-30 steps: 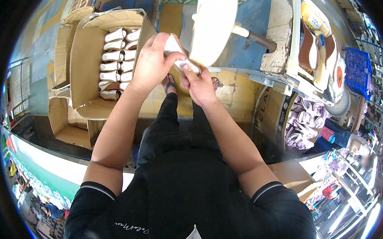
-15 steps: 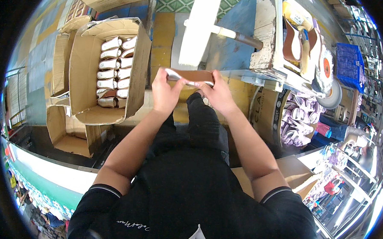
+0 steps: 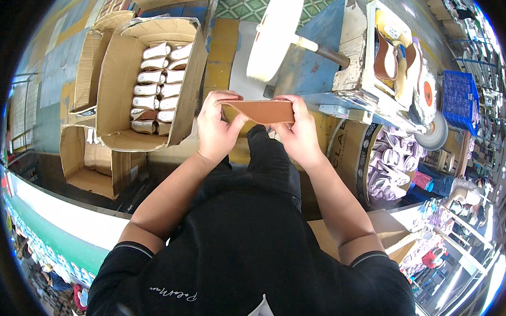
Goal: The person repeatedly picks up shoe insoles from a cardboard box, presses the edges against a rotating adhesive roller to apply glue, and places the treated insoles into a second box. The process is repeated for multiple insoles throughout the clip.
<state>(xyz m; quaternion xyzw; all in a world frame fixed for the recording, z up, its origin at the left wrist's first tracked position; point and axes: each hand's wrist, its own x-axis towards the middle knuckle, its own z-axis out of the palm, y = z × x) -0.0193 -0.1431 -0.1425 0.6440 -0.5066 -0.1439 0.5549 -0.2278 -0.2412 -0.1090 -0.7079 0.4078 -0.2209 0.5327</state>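
A brown shoe sole [image 3: 266,111] with a curved outline spans the gap between my two hands, its smooth brown face toward me. My left hand [image 3: 217,125] grips one end, fingers round the far edge and thumb at the near edge. At the other end my right hand [image 3: 298,130] holds it the same way. Just beyond the sole is a pale buffing wheel [image 3: 278,35] on a shaft; the sole and the wheel appear apart.
Left stands an open carton [image 3: 115,90] with rows of white-and-brown soles [image 3: 147,90]. To the right, a worn machine table [image 3: 351,43] bears a tray with more brown soles [image 3: 386,59]. Below it, a carton holds lilac sandals [image 3: 391,164]. A blue crate [image 3: 460,99] sits far right.
The sole has been turned: its white edge faced me before, and now its broad brown face shows. Both hands keep their hold, slightly lower and wider apart. The view has shifted a little.
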